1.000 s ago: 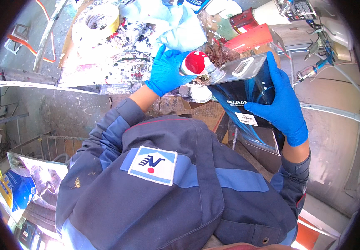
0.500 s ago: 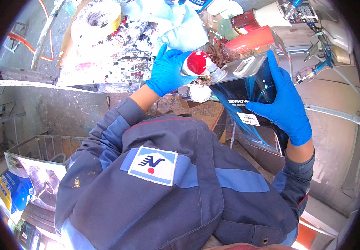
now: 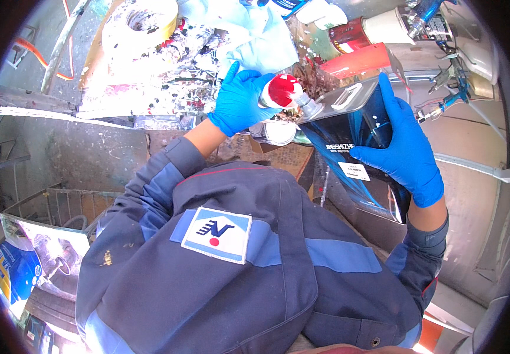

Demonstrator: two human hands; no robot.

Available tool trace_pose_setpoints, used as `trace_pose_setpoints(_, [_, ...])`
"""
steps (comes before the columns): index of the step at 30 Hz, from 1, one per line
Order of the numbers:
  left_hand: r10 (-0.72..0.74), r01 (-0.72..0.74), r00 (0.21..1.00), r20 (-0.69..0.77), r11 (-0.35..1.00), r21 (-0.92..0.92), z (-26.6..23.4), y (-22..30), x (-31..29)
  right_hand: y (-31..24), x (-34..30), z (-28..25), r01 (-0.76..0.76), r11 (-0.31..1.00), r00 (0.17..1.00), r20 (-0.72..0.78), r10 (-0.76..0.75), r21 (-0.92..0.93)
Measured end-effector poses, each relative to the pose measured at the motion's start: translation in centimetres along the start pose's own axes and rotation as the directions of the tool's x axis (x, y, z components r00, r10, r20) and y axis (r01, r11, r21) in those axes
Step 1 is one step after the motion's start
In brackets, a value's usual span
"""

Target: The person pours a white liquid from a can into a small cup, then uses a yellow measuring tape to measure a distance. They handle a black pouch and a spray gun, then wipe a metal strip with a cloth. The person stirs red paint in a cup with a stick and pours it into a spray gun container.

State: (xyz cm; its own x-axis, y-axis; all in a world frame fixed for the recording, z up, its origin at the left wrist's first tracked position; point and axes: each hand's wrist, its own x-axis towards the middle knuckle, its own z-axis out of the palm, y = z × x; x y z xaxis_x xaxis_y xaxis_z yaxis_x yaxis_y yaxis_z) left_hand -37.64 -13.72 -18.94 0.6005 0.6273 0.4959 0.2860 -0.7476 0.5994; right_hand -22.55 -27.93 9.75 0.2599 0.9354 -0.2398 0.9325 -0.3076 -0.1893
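In a blue glove, my left hand (image 3: 237, 101) is closed around a small white cup (image 3: 265, 100). Glossy red paint (image 3: 282, 90) shows inside the cup. My right hand (image 3: 405, 154), also gloved in blue, grips a rectangular dark tin can (image 3: 349, 138) with a blue pattern and a metal top. The can is tilted toward the cup. Its clear plastic spout (image 3: 309, 107) meets the cup's rim; whether liquid flows out is too small to tell. My right thumb presses the can's front, and the other fingers are partly hidden along its far side.
A paint-spattered bench holds a roll of tape (image 3: 154, 17) and a crumpled light-blue cloth (image 3: 258, 38). Below the cup stands a white container (image 3: 279, 133). At the right are a red can (image 3: 349, 36), a red sheet (image 3: 358, 61) and spray guns (image 3: 452, 100). A wire basket (image 3: 60, 203) is lower left.
The view has shifted slightly. Both hands keep their holds, with the spout still at the cup's rim. The red surface in the cup catches the light differently.
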Motion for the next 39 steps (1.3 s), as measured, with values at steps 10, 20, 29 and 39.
trace_pose_setpoints(10, [0.024,-0.024,1.000,0.009,1.000,-0.009,0.5,-0.5,-0.1,-0.3,0.2,-0.1,-0.018,1.000,1.000,0.010,0.018,-0.011])
trace_pose_setpoints(20, [0.010,-0.012,0.999,-0.033,0.998,-0.059,-0.1,0.0,0.1,0.8,-0.1,-0.1,-0.005,0.998,1.000,-0.007,0.005,0.061])
trace_pose_setpoints(29, [-0.013,0.009,0.998,-0.064,0.998,-0.069,-0.6,0.6,0.4,4.3,-1.6,4.3,0.068,0.875,0.983,-0.184,0.024,0.479])
trace_pose_setpoints(39, [-0.023,0.025,0.995,-0.099,1.000,0.016,0.0,1.1,0.8,7.2,-6.7,4.6,0.071,0.667,0.955,-0.243,0.169,0.742])
